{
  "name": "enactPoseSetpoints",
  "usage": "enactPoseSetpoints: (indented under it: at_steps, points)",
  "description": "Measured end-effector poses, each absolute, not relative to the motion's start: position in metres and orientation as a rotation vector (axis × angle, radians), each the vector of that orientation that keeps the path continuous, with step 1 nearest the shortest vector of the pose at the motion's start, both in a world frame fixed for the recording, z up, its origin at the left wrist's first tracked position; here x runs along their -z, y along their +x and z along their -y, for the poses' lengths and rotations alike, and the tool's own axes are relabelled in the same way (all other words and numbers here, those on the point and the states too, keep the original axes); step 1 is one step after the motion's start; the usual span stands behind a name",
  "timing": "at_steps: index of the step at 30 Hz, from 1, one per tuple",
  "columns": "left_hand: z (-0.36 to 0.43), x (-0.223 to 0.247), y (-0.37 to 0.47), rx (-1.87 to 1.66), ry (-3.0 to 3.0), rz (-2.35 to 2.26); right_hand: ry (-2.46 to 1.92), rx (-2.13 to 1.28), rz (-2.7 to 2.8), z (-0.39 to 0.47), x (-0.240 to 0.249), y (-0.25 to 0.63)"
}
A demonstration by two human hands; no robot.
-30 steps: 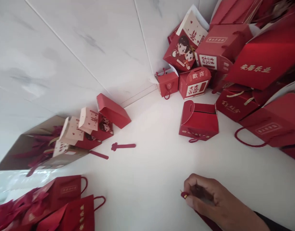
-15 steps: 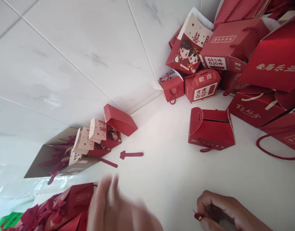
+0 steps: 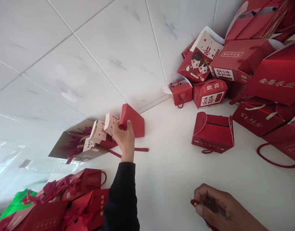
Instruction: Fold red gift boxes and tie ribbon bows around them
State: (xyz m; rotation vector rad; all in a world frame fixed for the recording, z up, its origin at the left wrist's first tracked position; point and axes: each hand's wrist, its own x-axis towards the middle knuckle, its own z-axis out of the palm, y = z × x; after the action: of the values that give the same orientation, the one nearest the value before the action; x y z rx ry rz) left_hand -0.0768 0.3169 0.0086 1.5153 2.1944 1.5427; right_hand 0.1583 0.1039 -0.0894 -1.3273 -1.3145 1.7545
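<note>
My left hand (image 3: 123, 134), in a black sleeve, reaches to the plain red gift box (image 3: 135, 120) by the wall. Its fingers curl over the box's upper edge, with the thumb against the side. Just left of it stand boxes with cream flaps (image 3: 111, 123). Below the hand lies a thin red strip (image 3: 142, 149), part of it hidden by the wrist. At lower right, my right hand (image 3: 218, 205) pinches a narrow red strip (image 3: 193, 202) with gold marks; most of the strip is hidden in the palm.
A closed red gift box (image 3: 213, 133) with a cord stands on the white tabletop (image 3: 166, 173). Several red boxes and bags (image 3: 277, 83) are piled at the right. An open cardboard carton (image 3: 63, 146) holds red ribbons. Bow-topped red boxes (image 3: 89, 179) stand at lower left.
My left hand has moved up and away from me to the plain red box and taken hold of its edge. The right hand still pinches the strip. The view has shifted.
</note>
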Motion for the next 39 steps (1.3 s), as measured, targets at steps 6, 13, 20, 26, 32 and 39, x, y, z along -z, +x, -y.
enactPoseSetpoints:
  at_steps: [6,13,20,26,32,39]
  points:
    - [-0.184,-0.004,-0.066,-1.405,1.628,-1.934,-1.201,-1.63,1.371,-0.101,0.067,0.168]
    - [-0.053,-0.012,-0.049,-1.192,1.605,-1.694,-1.165,-1.119,1.549,-0.086,0.021,0.185]
    - [-0.022,-0.013,-0.043,-1.073,1.535,-1.62,-1.142,-0.966,1.679,-0.052,0.006,0.184]
    - [-0.017,-0.016,-0.047,-1.061,1.49,-1.511,-1.11,-0.943,1.693,-0.037,0.001,0.188]
    - [-0.013,-0.01,-0.053,-1.006,1.66,-1.312,-1.055,-0.771,1.851,-0.034,-0.005,0.186]
    - [-0.008,0.001,-0.051,-1.233,1.727,-1.378,-0.923,-0.528,2.029,-0.037,-0.01,0.182]
